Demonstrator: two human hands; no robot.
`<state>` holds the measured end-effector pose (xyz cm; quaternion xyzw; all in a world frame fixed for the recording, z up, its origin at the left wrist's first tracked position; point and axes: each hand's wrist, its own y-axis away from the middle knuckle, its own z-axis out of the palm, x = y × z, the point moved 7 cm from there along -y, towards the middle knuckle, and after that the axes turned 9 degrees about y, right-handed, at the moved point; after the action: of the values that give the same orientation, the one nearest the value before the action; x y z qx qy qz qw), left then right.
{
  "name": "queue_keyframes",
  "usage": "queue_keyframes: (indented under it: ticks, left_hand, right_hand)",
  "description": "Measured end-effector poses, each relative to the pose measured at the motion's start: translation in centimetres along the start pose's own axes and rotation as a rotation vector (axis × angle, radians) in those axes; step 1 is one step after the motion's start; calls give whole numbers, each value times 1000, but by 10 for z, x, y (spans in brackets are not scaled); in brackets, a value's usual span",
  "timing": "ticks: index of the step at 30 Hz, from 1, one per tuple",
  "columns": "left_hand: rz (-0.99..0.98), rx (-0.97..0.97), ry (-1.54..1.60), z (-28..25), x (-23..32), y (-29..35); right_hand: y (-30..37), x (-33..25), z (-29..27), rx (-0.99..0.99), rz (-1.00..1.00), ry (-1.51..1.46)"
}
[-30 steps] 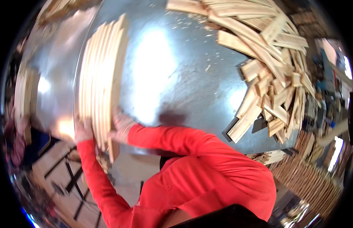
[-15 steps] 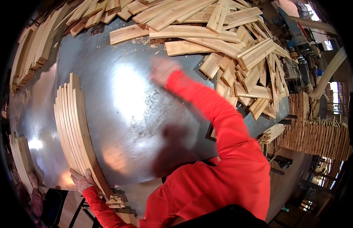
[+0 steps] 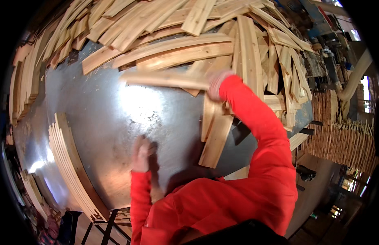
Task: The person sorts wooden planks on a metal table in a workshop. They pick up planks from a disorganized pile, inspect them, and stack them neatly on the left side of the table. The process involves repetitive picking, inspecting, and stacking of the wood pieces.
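Right hand [image 3: 219, 85] grips a board [image 3: 167, 79] above the table [image 3: 101, 110]; left hand [image 3: 141, 154], toward the near edge, shows indeterminable finger spread.

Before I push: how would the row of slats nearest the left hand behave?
The row of slats might slip apart, its separate pieces ending unevenly. It could slide easily, as the table looks smooth. Each slat is probably stiff, being wooden.

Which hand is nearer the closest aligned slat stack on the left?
Left. The left hand is over the metal table, right of and apart from the slat stack; the right hand is farther right, gripping a wooden board.
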<state>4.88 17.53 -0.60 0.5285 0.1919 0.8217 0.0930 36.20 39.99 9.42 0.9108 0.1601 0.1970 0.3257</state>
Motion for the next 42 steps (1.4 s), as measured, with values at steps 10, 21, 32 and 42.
queue_keyframes:
  ticks: [10, 21, 32, 42]
  left_hand:
    - [-156, 376, 661, 112, -58, -42]
    - [557, 819, -793, 3, 93, 23]
    - [-274, -39, -425, 41, 52, 18]
    - [-608, 573, -734, -76, 52, 58]
  right_hand:
    - [90, 104, 57, 969, 701, -329]
    - [106, 64, 22, 743, 153, -122]
    - [-10, -39, -91, 1216, -282, 45]
    - [-138, -12, -73, 364, -64, 343]
